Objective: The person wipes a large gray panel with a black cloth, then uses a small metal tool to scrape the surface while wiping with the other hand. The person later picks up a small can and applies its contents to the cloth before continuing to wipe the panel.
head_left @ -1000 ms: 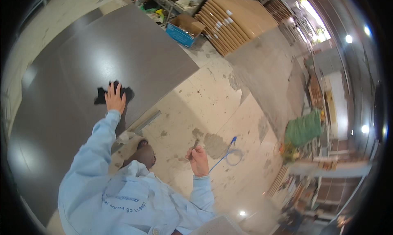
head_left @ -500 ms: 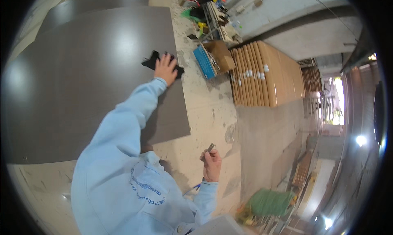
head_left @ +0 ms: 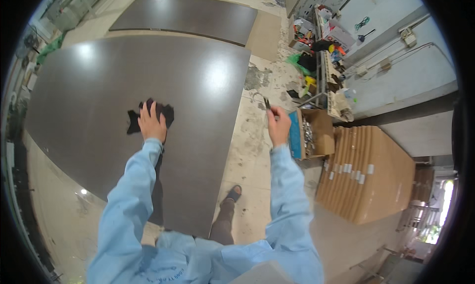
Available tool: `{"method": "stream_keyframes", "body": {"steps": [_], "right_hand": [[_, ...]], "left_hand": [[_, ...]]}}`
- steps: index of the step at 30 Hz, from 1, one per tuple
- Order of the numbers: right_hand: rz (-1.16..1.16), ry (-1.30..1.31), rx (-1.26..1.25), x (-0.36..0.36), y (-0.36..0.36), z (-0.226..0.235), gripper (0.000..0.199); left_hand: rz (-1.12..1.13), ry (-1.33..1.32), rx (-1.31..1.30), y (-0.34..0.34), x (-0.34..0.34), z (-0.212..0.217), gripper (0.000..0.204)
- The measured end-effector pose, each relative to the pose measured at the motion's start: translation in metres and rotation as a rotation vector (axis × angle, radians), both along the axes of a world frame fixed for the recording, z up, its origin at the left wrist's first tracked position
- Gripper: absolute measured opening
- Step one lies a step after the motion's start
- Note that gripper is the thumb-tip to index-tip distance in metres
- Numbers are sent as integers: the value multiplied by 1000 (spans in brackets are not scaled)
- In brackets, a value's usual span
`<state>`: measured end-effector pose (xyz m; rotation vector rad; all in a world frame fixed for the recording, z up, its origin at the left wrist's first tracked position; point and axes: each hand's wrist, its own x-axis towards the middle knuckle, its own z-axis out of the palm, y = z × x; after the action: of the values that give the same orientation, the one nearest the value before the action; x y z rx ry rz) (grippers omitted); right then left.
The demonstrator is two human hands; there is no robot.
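A large dark grey-brown panel (head_left: pixel 203 135) with a smooth, glossy surface lies in front of me. My left hand (head_left: pixel 154 125) rests on it with the fingers spread. Under those fingers is a black cloth (head_left: pixel 133 121), pressed flat and partly hidden by the hand. Off the panel's right edge, my right hand (head_left: pixel 279 127) is closed on a small dark flat metal piece (head_left: pixel 267 103). It sticks up from between thumb and fingers; its exact kind is too small to tell.
A second dark panel (head_left: pixel 193 15) lies beyond the first. To the right stand an open carton (head_left: pixel 324 133) with small metal items, a cluttered shelf (head_left: pixel 320 61) against the wall, and a stack of wrapped brown cardboard packs (head_left: pixel 376 172). A sandalled foot (head_left: pixel 234 193) shows beside the panel.
The view has swung round. My left hand and the black cloth have shifted from near the panel's right edge inward. My right hand has reached forward, still holding the metal piece.
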<state>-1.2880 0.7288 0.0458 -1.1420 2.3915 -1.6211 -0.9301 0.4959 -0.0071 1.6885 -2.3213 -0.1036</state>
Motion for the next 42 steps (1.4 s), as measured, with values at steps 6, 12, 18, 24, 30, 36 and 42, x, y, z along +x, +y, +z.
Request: {"method": "stream_keyframes", "body": {"steps": [6,12,18,24,30,36,42], "right_hand": [[20,300,-13,-136,-186,-74,13],[47,366,-87,-140,-227,-75,9],[312,410,-132,-153,-216,-80,4],[189,415,-132,-142,-215,-75,11],[538,559,-197,-114,-173,-61,27],[261,455,-182,-119,-193,-64,22],[507,264,-109,-32,-49,-110,20]], "left_hand": [[-38,41,-83,15,1,10,60],[24,-18,36,11,-2,16,60],[-24,-15,-54,15,-2,17,61],[-3,-14,-8,12,-3,20,62],[-19,-23,-66,13,0,14,61],[-41,-16,-66,11,-1,15,59],[-36,-3,-65,11,0,11,59]]}}
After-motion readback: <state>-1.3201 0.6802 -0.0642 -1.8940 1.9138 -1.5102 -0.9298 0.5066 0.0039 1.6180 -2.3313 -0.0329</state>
